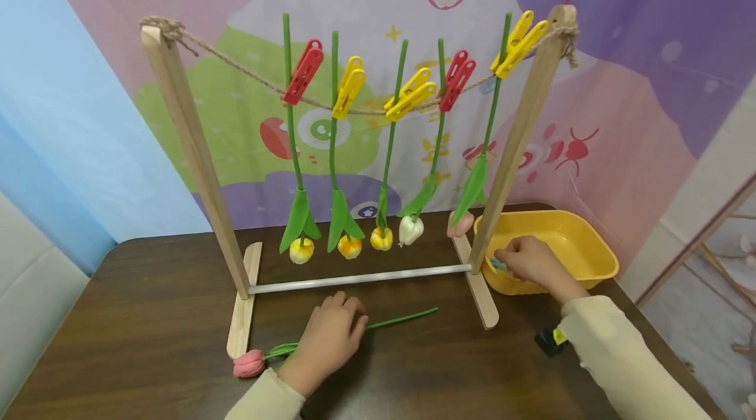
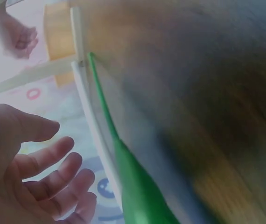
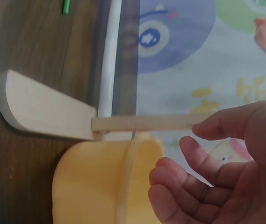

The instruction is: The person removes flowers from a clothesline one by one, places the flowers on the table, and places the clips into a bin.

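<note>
A pink tulip [image 1: 249,363] lies on the table with its green stem [image 1: 401,319] pointing right. My left hand [image 1: 331,335] is over that stem; in the left wrist view its loosely bent fingers [image 2: 60,175] are beside the green leaf [image 2: 142,186], holding nothing. At the left side of the yellow basin [image 1: 585,246] is my right hand [image 1: 534,262], with a small blue item [image 1: 499,264] by its fingertips. The right wrist view shows that hand [image 3: 216,172] with thumb and fingers apart and nothing visible between them.
A wooden frame [image 1: 195,144] with a white crossbar [image 1: 360,280] stands behind my left hand. Several tulips hang upside down from its rope, held by red clips [image 1: 304,72] and yellow clips [image 1: 350,87]. A small black object [image 1: 548,343] lies near my right sleeve.
</note>
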A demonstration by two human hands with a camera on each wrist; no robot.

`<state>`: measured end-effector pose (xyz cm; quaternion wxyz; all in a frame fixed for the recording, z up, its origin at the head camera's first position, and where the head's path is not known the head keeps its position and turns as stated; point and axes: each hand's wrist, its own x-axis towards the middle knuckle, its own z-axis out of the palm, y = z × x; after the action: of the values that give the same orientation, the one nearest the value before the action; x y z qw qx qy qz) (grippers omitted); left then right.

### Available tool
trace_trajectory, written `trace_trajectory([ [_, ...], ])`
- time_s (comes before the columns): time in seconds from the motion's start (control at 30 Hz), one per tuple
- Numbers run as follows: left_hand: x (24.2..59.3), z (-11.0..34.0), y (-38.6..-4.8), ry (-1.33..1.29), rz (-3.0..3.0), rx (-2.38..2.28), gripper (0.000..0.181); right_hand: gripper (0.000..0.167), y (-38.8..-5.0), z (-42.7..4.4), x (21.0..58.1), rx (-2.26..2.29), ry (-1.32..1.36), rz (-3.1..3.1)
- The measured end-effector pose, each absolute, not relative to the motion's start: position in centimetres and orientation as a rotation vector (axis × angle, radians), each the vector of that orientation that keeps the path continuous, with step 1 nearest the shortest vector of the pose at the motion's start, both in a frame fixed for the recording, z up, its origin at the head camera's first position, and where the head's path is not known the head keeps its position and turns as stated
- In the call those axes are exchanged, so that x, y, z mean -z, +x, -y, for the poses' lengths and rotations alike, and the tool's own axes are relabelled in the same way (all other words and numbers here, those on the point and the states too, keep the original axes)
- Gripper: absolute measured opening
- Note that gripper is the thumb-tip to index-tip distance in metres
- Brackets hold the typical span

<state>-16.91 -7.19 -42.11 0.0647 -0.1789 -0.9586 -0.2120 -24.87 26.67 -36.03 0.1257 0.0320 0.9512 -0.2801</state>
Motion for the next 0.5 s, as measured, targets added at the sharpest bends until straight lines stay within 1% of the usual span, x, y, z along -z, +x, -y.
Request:
trace_trajectory([
  [0.2, 41.5, 8.4, -16.6, -0.495, 2.85, 0.733, 0.007, 0.027, -23.5, -25.2, 35.5, 0.84, 0.04, -2.785],
  [0.5, 40.4, 9.4, -15.9, -0.433, 2.78, 0.878, 0.007, 0.026, -22.1, -22.8, 34.7, 0.87, -0.139, -2.863],
])
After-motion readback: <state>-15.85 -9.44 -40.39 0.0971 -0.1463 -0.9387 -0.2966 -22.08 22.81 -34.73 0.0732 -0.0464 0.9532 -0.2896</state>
